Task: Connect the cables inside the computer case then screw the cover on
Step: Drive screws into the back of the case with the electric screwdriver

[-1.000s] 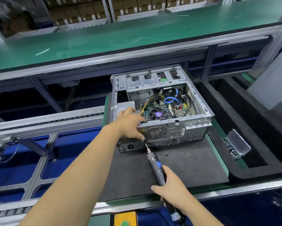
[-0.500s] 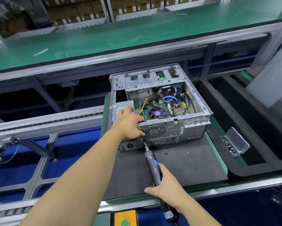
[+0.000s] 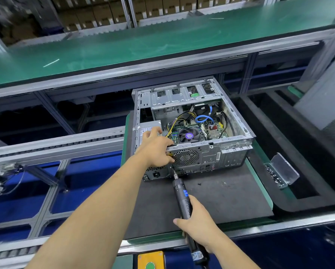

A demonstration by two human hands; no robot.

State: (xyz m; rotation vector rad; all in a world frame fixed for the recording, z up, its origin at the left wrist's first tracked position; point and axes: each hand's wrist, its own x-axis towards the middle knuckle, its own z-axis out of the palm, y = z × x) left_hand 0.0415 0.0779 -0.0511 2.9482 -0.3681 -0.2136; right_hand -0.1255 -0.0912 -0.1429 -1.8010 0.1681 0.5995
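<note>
Your computer case (image 3: 193,133) lay on its side on the dark foam mat (image 3: 221,199), its open side facing up and no cover on it, so the board, the round cooler fan (image 3: 188,135) and the cables (image 3: 203,119), yellow, black and a looped blue one, were all in plain sight. Your left hand (image 3: 157,150) rested over the near rear corner of the case, fingers reaching onto the grey power supply (image 3: 149,127) and thumb curled down against the rear panel beside the round fan grille (image 3: 186,157); it seemed to grip that top edge, though I could not tell how firmly. Your right hand (image 3: 196,224) was wrapped around the body of the electric screwdriver (image 3: 182,197), fingers closed on it. The tool slanted up and away from you, and its bit met the rear panel just below your left thumb, at the seam between the power supply and the fan grille. One small dark screw (image 3: 199,184) lay loose on the mat, near the tool's tip but apart from it. To your right, off the mat, sat an open clear box (image 3: 283,171) with its lid tipped back and small dark screws inside. A green belt (image 3: 143,43) ran across beyond the case.
</note>
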